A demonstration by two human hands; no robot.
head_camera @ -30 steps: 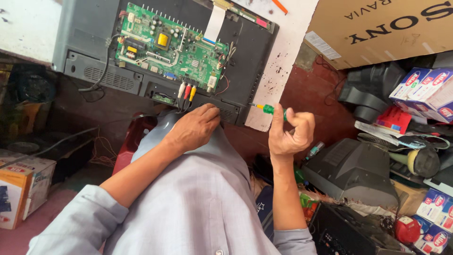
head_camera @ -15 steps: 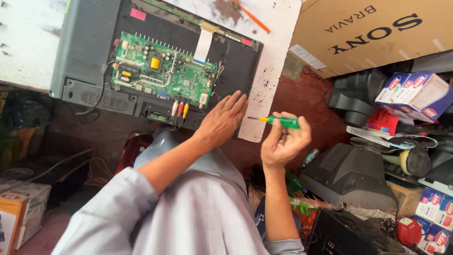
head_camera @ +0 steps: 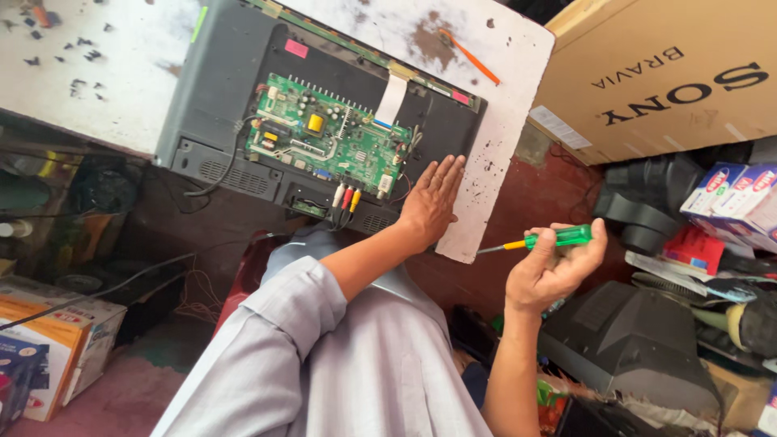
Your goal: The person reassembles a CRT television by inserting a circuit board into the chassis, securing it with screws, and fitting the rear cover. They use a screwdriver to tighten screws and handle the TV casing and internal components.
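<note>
White and scuffed, the counter [head_camera: 97, 73] carries a flat TV [head_camera: 218, 97] lying face down with its back cover off. On it sits 1 green circuit board [head_camera: 328, 146], bare and in plain sight, with a white flat cable [head_camera: 392, 99] going up from it and 3 coloured plugs [head_camera: 346, 198] at its lower edge. So the opening part looks done, and I think the work on the board is not finished yet, since the cover is not back on.

The left hand [head_camera: 431, 202] lies flat and open on the TV's corner, holding nothing. The right hand [head_camera: 550, 271] is curled around a green screwdriver [head_camera: 542, 239], held up in the air away from the TV.

Nearby are a big brown box [head_camera: 664, 73], an orange pencil [head_camera: 469, 57] and an old grey set [head_camera: 631, 340].
</note>
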